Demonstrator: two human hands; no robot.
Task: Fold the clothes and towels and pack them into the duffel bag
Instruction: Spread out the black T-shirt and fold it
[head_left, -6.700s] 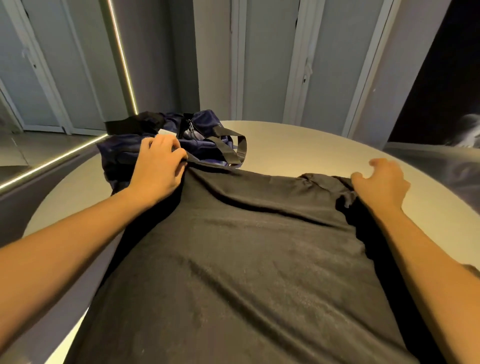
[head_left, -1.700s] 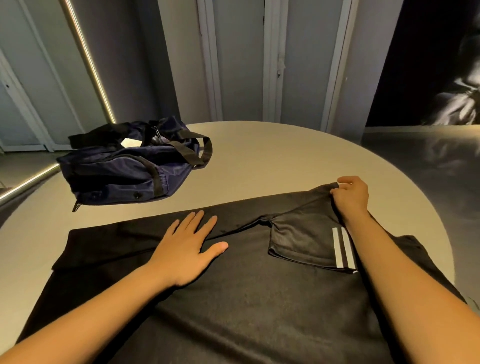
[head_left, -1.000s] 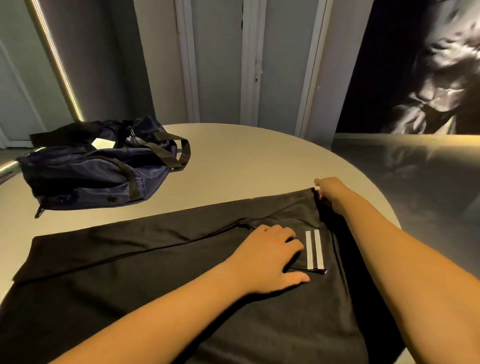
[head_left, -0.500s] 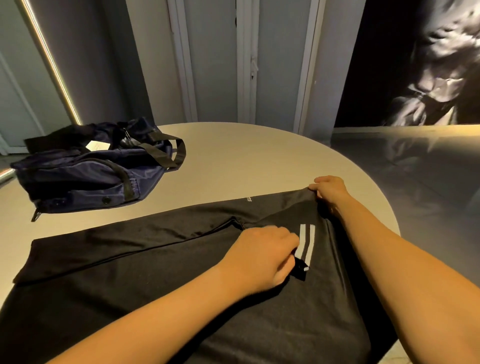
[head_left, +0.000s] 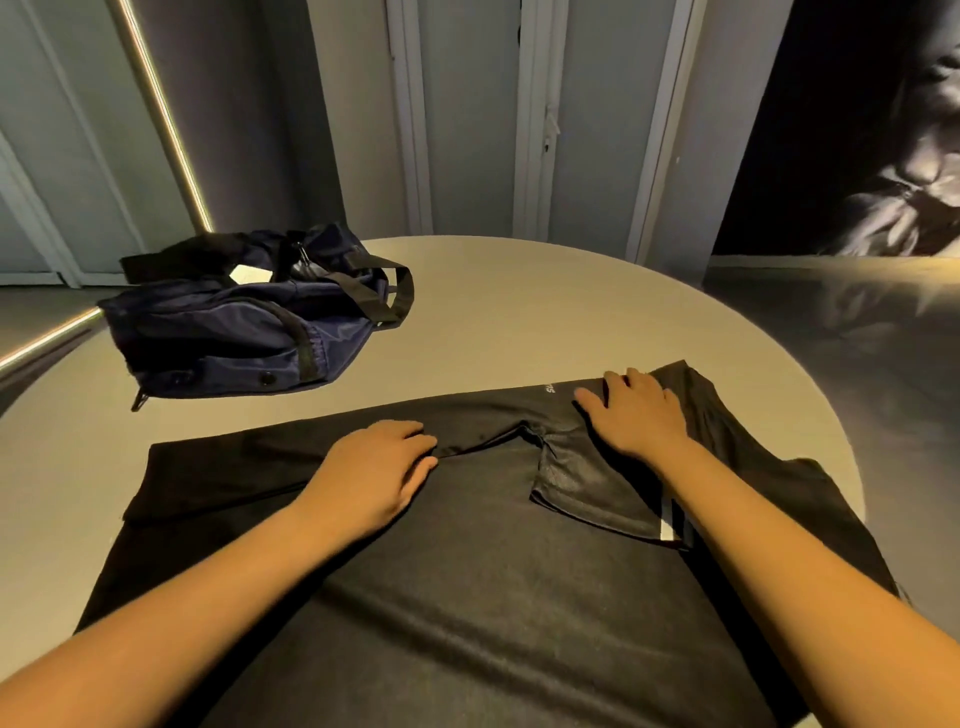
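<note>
A black T-shirt (head_left: 467, 582) lies spread over the near half of the round table, its far edge folded over in a long band. One sleeve with two white stripes (head_left: 597, 488) is folded inward onto the body. My left hand (head_left: 379, 473) rests flat on the shirt near the middle of the folded band. My right hand (head_left: 636, 410) presses flat on the shoulder end of that sleeve, fingers spread. The navy duffel bag (head_left: 239, 338) with black straps sits at the far left of the table, apart from the shirt.
The beige round table (head_left: 545, 312) shows bare surface between bag and shirt and at the far right. Grey wall panels and a lit strip (head_left: 161, 114) stand behind. A dark picture (head_left: 883, 130) hangs at the right.
My left hand let go of the striped sleeve cuff and slid left onto the folded band. My right hand opened and now lies flat on the sleeve's shoulder end.
</note>
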